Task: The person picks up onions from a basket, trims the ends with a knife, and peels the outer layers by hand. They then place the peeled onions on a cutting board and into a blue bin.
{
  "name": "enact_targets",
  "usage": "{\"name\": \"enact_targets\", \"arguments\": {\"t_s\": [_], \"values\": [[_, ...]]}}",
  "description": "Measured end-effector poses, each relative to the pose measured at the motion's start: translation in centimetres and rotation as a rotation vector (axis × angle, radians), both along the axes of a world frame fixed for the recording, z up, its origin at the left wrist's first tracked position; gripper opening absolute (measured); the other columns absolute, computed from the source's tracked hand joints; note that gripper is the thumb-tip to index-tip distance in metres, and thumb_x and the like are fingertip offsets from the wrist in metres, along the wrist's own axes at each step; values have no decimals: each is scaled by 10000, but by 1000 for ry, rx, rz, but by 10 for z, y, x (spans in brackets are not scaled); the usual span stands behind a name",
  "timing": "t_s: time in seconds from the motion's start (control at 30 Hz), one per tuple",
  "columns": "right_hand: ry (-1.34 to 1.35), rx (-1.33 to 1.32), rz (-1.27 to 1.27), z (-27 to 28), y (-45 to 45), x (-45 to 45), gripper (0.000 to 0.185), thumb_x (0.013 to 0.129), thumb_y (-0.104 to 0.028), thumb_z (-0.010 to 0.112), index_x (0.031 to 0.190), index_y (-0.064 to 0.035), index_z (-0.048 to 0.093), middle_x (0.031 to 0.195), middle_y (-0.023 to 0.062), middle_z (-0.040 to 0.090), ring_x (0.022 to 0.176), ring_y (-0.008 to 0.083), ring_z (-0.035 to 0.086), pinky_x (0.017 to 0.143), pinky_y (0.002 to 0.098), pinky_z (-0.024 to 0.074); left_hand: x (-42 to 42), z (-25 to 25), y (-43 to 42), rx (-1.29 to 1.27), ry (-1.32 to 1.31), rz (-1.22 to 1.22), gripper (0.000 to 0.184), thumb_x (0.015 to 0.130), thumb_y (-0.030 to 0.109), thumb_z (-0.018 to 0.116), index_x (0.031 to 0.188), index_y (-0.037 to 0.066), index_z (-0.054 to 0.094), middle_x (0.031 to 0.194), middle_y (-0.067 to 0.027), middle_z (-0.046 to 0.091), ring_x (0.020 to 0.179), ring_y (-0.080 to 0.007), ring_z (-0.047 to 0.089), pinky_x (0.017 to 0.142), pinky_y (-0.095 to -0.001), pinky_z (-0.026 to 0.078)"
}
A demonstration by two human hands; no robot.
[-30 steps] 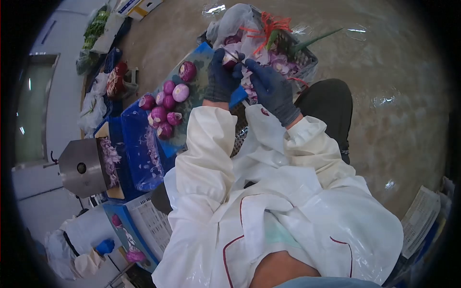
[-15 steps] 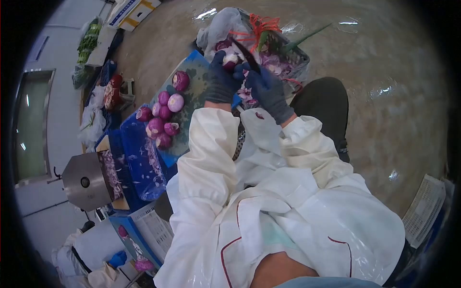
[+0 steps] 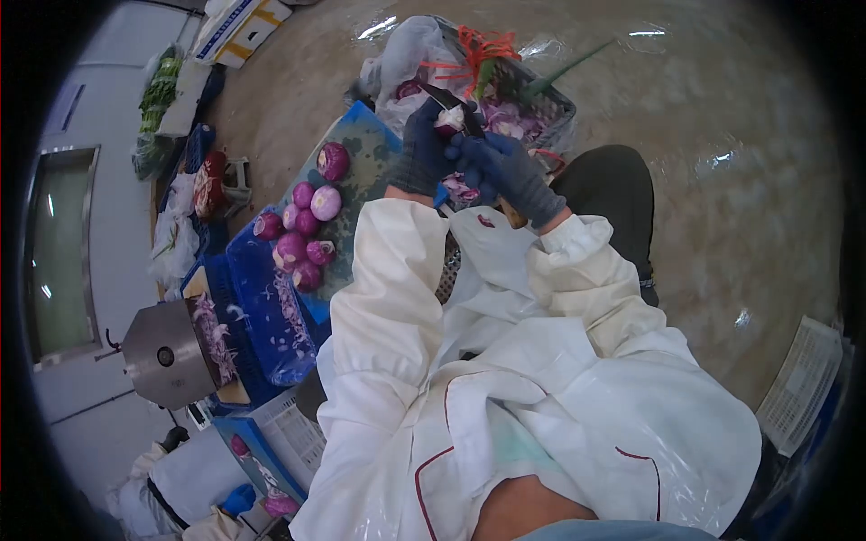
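Observation:
My left hand [image 3: 420, 151], in a dark blue-grey glove, is closed around a red onion [image 3: 447, 123] whose pale top shows. My right hand [image 3: 519, 176], gloved alike, grips a knife [image 3: 472, 123] with its dark blade against the onion; the handle is hidden in the fingers. Several purple onions [image 3: 326, 204] are grouped on a wet cutting board [image 3: 365, 185] left of my hands. Just beyond the hands stands a dark crate [image 3: 568, 113] holding onion skins [image 3: 510, 120], a clear plastic bag [image 3: 408, 56] and red twine [image 3: 487, 47].
A blue tub [image 3: 251, 261] with onion shreds lies left of the board, beside a metal machine [image 3: 162, 356]. Another person's blue-gloved hand [image 3: 239, 499] shows at lower left, near a blue board [image 3: 262, 469] with onions. A white crate [image 3: 798, 388] stands at right.
The knife blade has turned flatter and lower across the onion. My right hand has shifted slightly down and right. At lower left, the other person's gloved hand has moved a little.

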State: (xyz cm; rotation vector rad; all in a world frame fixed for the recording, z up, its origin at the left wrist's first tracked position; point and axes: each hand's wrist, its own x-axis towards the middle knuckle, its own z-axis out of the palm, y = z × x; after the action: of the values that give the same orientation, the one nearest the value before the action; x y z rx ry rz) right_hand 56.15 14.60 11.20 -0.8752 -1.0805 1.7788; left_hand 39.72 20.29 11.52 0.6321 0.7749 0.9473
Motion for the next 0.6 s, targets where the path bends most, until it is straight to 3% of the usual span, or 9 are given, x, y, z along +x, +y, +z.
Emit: {"name": "enact_targets", "arguments": {"t_s": [0.17, 0.23, 0.27, 0.3, 0.4, 0.43, 0.47, 0.53, 0.6], "values": [[-40, -8, 6, -5, 11, 1, 275, 942, -251, 544, 1047, -27, 664, 712, 15, 604, 522, 78, 533, 484, 235, 448, -3, -16, 11, 1131, 1372, 249, 339, 886, 292, 563, 1058, 0, 573, 880, -192, 644, 751, -332, 652, 654, -379, 523], [-13, 124, 56, -20, 19, 8, 293, 923, -235, 563, 1101, -14, 638, 731, 52, 615, 552, 112, 572, 513, 269, 467, 8, -8, 32, 728, 1530, 515, 366, 881, 310, 582, 1086, 7, 575, 960, -175, 650, 808, -318, 655, 751, -387, 512], [-231, 188, -111, -34, 29, 4, 312, 915, -226, 570, 1144, -17, 609, 749, 77, 618, 577, 134, 591, 529, 291, 476, 12, -4, 44, 515, 1586, 644, 380, 878, 319, 592, 1100, 11, 576, 1000, -166, 653, 836, -312, 657, 799, -391, 506], [-449, 252, -280, -57, 41, -3, 342, 907, -216, 577, 1187, -19, 580, 767, 101, 622, 601, 155, 609, 545, 312, 485, 3, -12, 52, 709, 1562, 717, 342, 894, 310, 595, 1080, 24, 569, 976, -154, 640, 836, -323, 659, 751, -423, 535], [-900, 604, -711, -99, 49, -8, 491, 900, -186, 580, 1350, -45, 443, 852, 168, 641, 694, 213, 651, 603, 357, 505, -1, 8, 52, 145, 481, 569, 333, 925, 319, 571, 1111, 43, 548, 988, -150, 621, 838, -343, 648, 691, -460, 564], [-928, 668, -702, -102, 49, -7, 493, 906, -180, 574, 1361, -47, 437, 861, 158, 648, 690, 197, 646, 603, 344, 504, -26, -32, 67, 323, 363, 487, 349, 946, 331, 553, 1158, 56, 523, 1014, -153, 595, 848, -347, 638, 637, -476, 582], [-955, 735, -693, -93, 48, -9, 495, 912, -175, 568, 1372, -50, 431, 870, 149, 656, 687, 181, 641, 603, 332, 503, -27, -24, 63, 295, 310, 474, 343, 948, 334, 552, 1136, 48, 531, 1016, -149, 586, 842, -321, 642, 610, -446, 584], [-443, 375, -401, -66, 43, -18, 405, 937, -187, 551, 1317, -52, 515, 876, 102, 671, 648, 112, 596, 595, 279, 493, -28, -12, 43, 231, 201, 454, 340, 952, 342, 549, 1091, 31, 549, 1022, -139, 569, 828, -269, 648, 556, -385, 589], [-115, 262, -229, -38, 30, -22, 341, 945, -195, 551, 1260, -67, 580, 859, 75, 672, 613, 87, 568, 572, 262, 485, -27, -12, 37, 258, 270, 547, 340, 949, 345, 550, 1127, 55, 541, 1039, -132, 575, 841, -286, 631, 576, -416, 582]]}}
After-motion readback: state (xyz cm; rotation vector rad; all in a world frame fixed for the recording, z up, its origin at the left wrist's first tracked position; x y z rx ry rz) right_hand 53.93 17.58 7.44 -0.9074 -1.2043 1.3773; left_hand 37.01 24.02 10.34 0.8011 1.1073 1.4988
